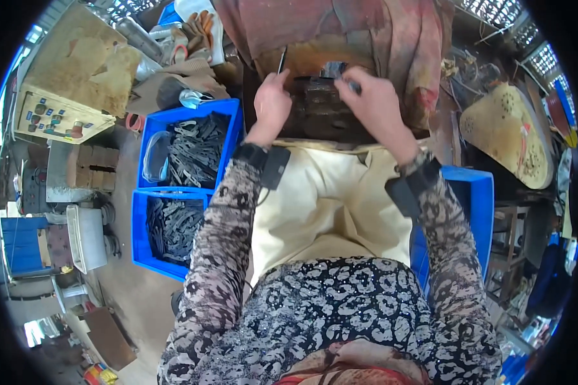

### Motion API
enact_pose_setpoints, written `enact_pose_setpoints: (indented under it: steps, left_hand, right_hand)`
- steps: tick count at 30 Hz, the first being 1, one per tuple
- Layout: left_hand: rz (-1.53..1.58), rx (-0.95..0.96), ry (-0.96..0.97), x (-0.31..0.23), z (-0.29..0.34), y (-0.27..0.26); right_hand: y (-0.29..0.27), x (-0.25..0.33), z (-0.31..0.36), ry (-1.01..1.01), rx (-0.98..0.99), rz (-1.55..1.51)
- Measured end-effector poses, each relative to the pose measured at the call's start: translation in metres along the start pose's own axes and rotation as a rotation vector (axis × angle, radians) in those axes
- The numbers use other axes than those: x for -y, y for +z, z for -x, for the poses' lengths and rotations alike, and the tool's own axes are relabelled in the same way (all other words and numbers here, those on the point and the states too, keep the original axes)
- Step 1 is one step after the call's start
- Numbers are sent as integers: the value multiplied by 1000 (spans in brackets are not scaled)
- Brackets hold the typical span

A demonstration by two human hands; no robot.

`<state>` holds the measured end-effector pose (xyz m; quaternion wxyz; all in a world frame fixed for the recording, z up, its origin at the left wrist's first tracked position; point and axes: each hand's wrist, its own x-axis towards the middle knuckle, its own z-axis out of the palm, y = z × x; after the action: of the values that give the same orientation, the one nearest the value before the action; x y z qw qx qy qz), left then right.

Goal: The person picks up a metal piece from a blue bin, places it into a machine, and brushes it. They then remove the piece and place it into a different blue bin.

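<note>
The left hand (273,106) is holding a thin dark stick (282,61) in curled fingers, maybe low down so the tip is poking out free. The right hand (369,102) is holding its thumb and finger nearly together; one cannot tell what they are pinching. A dark strip (307,78) is showing between the hands. Blue bins (233,138) are sitting by the left arm, probably for easy reaching.
</note>
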<state>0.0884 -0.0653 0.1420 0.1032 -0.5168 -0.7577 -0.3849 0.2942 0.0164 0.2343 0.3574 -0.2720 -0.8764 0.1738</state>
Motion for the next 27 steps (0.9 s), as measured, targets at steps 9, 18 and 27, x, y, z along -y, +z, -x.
enact_pose_setpoints:
  steps: [9, 18, 27]
  left_hand:
    - [-312, 484, 262, 11, 13, 17]
    - [-382, 722, 248, 29, 11, 50]
    - [-302, 753, 214, 25, 7, 42]
  right_hand:
    - [0, 3, 138, -73, 241, -134]
    - [-13, 0, 137, -94, 406, -136]
    - [-12, -40, 95, 939, 328, -1204]
